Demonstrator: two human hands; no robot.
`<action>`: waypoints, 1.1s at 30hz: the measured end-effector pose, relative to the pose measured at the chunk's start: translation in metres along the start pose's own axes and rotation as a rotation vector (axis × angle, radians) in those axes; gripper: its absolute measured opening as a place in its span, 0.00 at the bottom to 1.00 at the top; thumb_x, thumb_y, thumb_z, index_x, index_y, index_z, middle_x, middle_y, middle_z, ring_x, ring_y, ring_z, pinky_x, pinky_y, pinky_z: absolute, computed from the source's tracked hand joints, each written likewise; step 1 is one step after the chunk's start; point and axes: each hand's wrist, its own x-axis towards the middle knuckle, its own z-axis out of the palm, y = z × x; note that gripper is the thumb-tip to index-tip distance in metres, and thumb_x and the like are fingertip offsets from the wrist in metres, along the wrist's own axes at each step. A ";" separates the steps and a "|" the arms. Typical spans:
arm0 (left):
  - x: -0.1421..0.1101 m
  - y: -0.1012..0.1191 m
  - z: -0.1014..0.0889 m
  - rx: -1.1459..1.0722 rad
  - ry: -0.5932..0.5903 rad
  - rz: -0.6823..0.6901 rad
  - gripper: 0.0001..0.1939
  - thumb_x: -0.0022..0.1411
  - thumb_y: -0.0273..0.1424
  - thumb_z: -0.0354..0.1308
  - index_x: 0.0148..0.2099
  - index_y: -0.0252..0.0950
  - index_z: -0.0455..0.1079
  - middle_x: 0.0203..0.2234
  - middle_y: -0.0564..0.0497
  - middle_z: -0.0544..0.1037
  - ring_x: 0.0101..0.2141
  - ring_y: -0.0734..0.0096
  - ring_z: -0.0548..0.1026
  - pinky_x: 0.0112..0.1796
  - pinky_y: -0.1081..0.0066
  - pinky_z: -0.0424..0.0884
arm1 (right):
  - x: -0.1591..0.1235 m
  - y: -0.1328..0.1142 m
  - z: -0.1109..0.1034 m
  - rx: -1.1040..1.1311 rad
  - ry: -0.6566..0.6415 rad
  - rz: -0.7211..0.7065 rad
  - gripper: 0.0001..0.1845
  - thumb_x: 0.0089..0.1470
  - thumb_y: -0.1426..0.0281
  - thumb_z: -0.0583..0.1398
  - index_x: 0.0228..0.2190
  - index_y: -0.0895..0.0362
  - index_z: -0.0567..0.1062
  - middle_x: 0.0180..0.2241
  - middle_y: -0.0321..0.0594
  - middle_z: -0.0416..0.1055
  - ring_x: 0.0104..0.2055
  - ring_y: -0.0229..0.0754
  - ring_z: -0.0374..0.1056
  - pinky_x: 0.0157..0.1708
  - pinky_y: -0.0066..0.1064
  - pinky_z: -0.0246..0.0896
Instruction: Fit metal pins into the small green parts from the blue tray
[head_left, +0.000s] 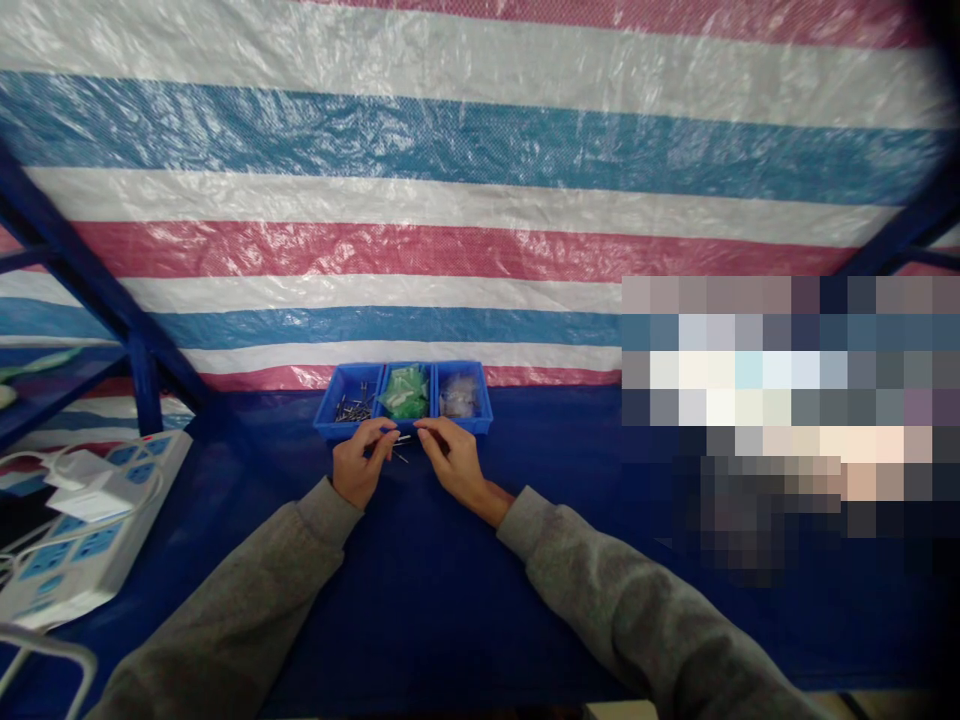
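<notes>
Lightly handle the slim metal pieces (403,439) at the left hand's three o'clock; left hand (358,467), right hand (455,466): cannot tell whether pinching.

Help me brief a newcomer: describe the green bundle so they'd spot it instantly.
Below the striped sheet, the blue table holds three blue bins in a row. The green bundle lies in the middle one; its colour sets it apart from metal pieces left and pale plastic right.
</notes>
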 end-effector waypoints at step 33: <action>0.003 -0.003 -0.001 -0.073 -0.029 -0.023 0.09 0.57 0.35 0.58 0.35 0.36 0.75 0.29 0.51 0.79 0.27 0.72 0.76 0.27 0.75 0.73 | 0.000 0.004 0.005 0.012 -0.006 0.051 0.11 0.59 0.68 0.52 0.34 0.58 0.73 0.31 0.39 0.72 0.32 0.37 0.68 0.35 0.27 0.61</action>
